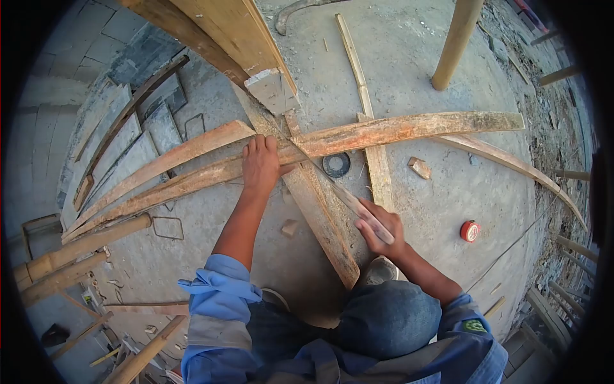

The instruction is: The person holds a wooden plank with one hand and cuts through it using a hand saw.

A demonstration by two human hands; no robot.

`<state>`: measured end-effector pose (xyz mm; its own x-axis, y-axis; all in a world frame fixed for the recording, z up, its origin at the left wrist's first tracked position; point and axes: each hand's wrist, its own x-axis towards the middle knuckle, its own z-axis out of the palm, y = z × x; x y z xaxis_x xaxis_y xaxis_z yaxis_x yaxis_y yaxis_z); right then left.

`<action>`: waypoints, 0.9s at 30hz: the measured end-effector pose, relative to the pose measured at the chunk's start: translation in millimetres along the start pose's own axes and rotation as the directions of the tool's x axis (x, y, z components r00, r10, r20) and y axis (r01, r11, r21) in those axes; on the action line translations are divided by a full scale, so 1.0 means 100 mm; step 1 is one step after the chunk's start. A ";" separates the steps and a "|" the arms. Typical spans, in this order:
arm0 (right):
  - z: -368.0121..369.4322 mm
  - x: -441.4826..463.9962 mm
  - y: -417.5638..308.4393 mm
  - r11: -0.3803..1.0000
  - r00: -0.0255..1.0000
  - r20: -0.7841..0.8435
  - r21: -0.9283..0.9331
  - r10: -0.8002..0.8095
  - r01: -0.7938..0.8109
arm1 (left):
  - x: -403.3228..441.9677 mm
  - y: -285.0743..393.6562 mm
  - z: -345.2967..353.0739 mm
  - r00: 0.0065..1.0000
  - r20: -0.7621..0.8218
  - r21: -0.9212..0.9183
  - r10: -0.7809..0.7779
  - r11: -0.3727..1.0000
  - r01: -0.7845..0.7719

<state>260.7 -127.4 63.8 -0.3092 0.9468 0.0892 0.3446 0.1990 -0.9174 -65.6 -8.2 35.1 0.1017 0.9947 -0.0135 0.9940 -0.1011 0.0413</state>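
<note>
My left hand (261, 165) presses down on a long weathered wooden board (396, 130), its fingers curled over the upper edge. In my right hand (382, 232) is the pale straight handle of a hand saw (350, 200). Its thin blade runs up to the board, just right of my left hand, and lies across it; the teeth are too small to make out. Beneath the board, a flat plank (323, 224) slants toward my feet, with sawdust beside it. My right foot is by the plank's near end.
A thick timber post (224, 32) rises just beyond the board. A round pole (457, 45) stands at the far right. On the concrete lie a red tape measure (470, 230), a black ring (336, 165), a wood block (420, 168) and bamboo poles (89, 240).
</note>
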 end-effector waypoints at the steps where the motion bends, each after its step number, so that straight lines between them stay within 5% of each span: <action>1: 0.27 0.36 0.01 0.999 0.998 -0.056 0.033 -0.015 0.016 | 0.01 0.02 -0.01 1.000 -0.017 0.008 0.007 1.000 -0.007; 5: 0.56 0.77 -0.09 0.990 0.996 -0.082 0.142 0.037 -0.025 | -0.09 0.02 -0.03 1.000 -0.004 -0.014 0.021 1.000 -0.021; 11: -0.32 -0.74 -0.13 0.995 0.994 -0.050 0.036 0.098 -0.096 | 0.00 0.00 -0.02 1.000 0.004 -0.046 0.001 0.999 0.000; 19: 0.51 0.80 0.01 0.986 0.997 -0.078 0.164 0.012 0.001 | 0.04 -0.01 -0.09 0.999 0.027 -0.049 0.021 0.999 -0.019; 27: -0.44 -0.70 -0.11 0.989 0.993 0.003 0.081 0.122 -0.122 | 0.06 -0.05 0.02 1.000 0.004 -0.026 0.020 0.999 -0.020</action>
<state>317.2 -184.7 84.5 -0.2678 0.9632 -0.0246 0.3066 0.0610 -0.9499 -69.9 -1.7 32.8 0.1221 0.9924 -0.0170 0.9904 -0.1207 0.0671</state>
